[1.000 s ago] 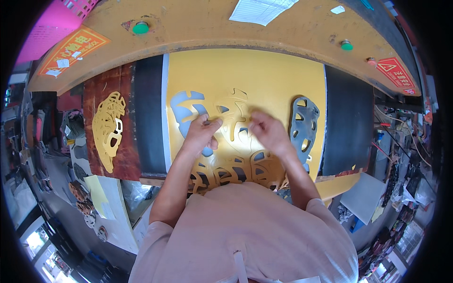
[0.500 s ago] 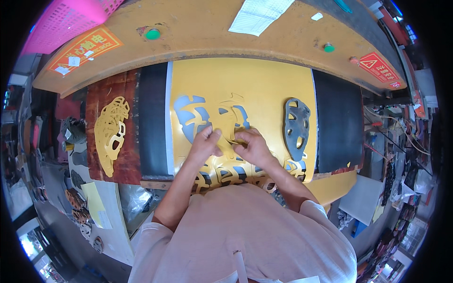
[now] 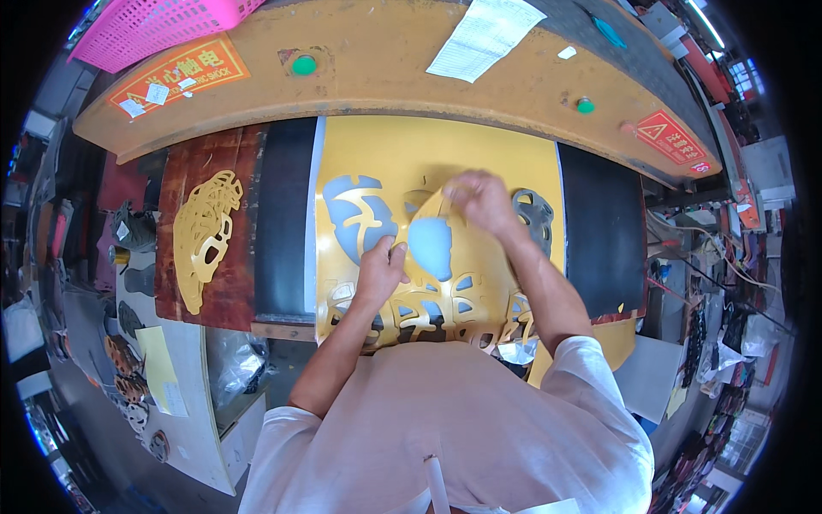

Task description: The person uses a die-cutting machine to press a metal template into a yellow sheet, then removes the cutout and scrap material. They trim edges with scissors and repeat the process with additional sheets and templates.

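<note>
A yellow sheet [image 3: 471, 141] with cut-out openings lies in front of me on a light backing. My right hand [image 3: 481, 203] is pinched on a thin yellow cut piece [image 3: 425, 208], lifted off the sheet and blurred by motion. Under that piece a pale blue opening shows. My left hand [image 3: 383, 264], fingers curled, grips the narrow strip of sheet between this opening and a larger one to its left. A dark cutting die [image 3: 535, 220] with several holes sits on the sheet at the right, partly behind my right forearm.
Cut yellow pieces [image 3: 204, 240] lie piled on a reddish-brown board [image 3: 175, 180] at the left. Black strips [image 3: 287, 214] flank the sheet. Across the far side runs an orange machine beam [image 3: 368, 86] with green buttons [image 3: 304, 65]. A pink basket [image 3: 158, 30] stands at far left.
My right hand has moved up and to the right, peeling the cut piece out of the sheet and baring an opening. My left hand has stayed near the same strip.
</note>
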`<act>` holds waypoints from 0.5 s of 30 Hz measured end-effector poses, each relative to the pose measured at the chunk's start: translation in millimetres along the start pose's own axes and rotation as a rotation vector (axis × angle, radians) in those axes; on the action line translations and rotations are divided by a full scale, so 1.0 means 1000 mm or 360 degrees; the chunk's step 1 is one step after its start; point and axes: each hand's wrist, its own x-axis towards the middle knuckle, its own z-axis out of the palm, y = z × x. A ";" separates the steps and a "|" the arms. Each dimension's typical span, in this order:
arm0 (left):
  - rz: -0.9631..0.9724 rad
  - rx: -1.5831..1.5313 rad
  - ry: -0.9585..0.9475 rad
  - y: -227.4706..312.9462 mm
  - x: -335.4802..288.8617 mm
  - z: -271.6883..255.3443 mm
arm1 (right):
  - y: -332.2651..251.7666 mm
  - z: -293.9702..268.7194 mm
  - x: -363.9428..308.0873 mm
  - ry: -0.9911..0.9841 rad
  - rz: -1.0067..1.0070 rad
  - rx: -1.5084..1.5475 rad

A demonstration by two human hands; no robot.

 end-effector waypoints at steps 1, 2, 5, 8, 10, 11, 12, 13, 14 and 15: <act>0.0003 0.0008 0.0015 0.000 0.000 0.001 | -0.006 -0.021 0.016 0.0198 0.0077 0.0228; 0.0008 0.0014 0.0023 -0.001 -0.001 0.001 | -0.011 -0.040 0.026 0.0338 0.0405 0.0365; 0.0033 0.0063 0.0054 -0.006 0.001 0.005 | -0.003 -0.096 0.028 0.0465 0.0270 0.0350; 0.0066 0.0061 0.0047 -0.010 0.002 0.008 | 0.007 -0.099 0.028 0.0304 0.0116 0.0164; 0.0030 -0.0076 0.0084 -0.010 -0.001 0.007 | 0.005 -0.089 0.022 0.0249 0.0081 0.0161; 0.0013 -0.0220 0.0143 -0.009 -0.004 0.005 | 0.000 -0.085 0.021 0.0256 0.0015 0.0165; 0.0006 -0.0411 0.0177 -0.005 -0.005 0.002 | -0.004 -0.078 0.015 0.0215 -0.0157 0.0146; 0.0110 -0.0213 0.0300 0.000 -0.005 -0.002 | -0.008 -0.076 0.009 0.0083 -0.0112 -0.0041; 0.0212 -0.0058 0.0390 0.006 -0.005 -0.007 | -0.010 -0.071 -0.003 0.0042 -0.0099 -0.0213; 0.0176 0.0102 0.0463 0.014 -0.003 -0.011 | -0.009 -0.066 -0.015 -0.0036 -0.0034 -0.0401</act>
